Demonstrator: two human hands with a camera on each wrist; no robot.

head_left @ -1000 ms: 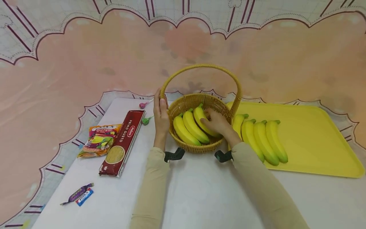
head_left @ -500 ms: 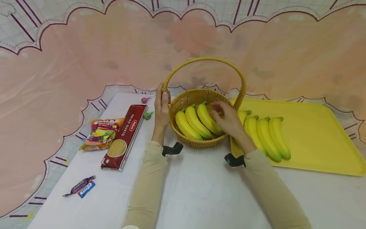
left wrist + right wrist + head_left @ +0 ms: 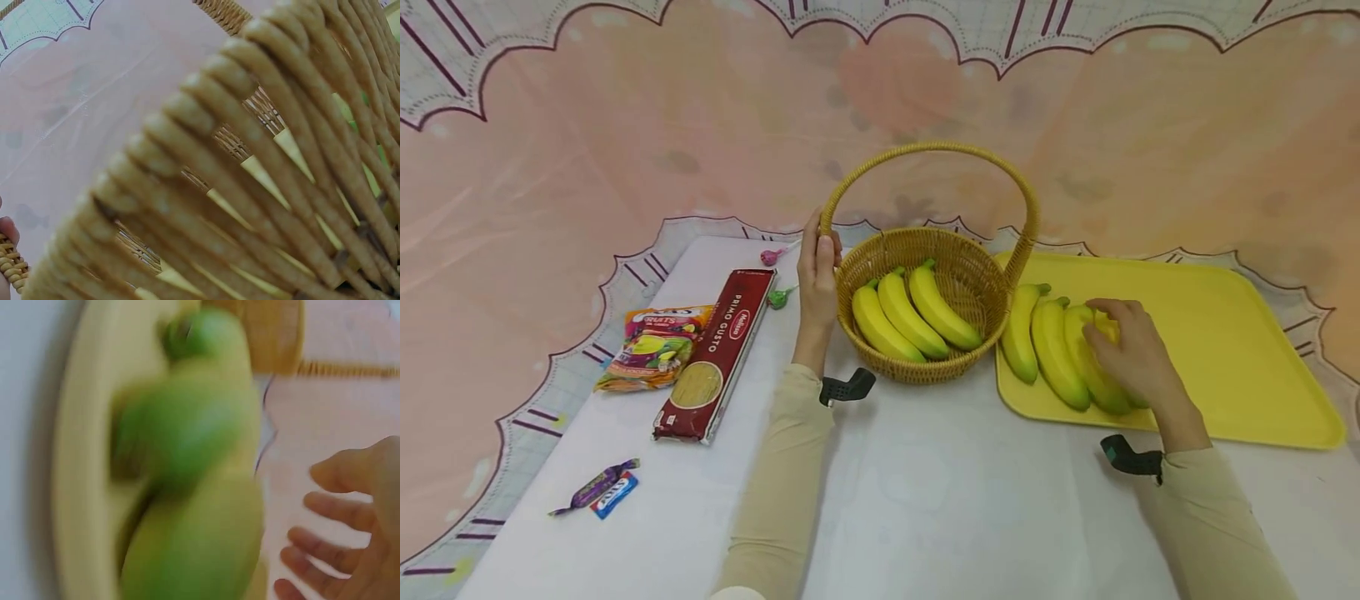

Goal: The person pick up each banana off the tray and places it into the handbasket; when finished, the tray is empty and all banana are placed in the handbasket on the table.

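Observation:
A woven basket (image 3: 919, 372) with a tall arched handle (image 3: 929, 147) stands mid-table, three bananas (image 3: 910, 318) lying side by side in its left part. My left hand (image 3: 817, 279) grips the foot of the handle on the left side. The basket's weave (image 3: 206, 169) fills most of the left wrist view. My right hand (image 3: 1131, 354) is over the right end of a row of several bananas (image 3: 1058, 354) on the yellow tray, partly covering the rightmost. In the right wrist view, the fingers are spread beside blurred banana tips (image 3: 187, 431) and hold nothing.
The yellow tray (image 3: 1240, 358) lies right of the basket. To its left are a red spaghetti pack (image 3: 715, 358), a candy bag (image 3: 658, 346) and two lollipops (image 3: 777, 297). Two wrapped sweets (image 3: 602, 490) lie nearer the front left. A printed cloth (image 3: 700, 125) hangs behind.
My right hand has let go of the rightmost banana in the basket and moved right, out of the basket to above the tray's bananas. My left hand has stayed on the handle.

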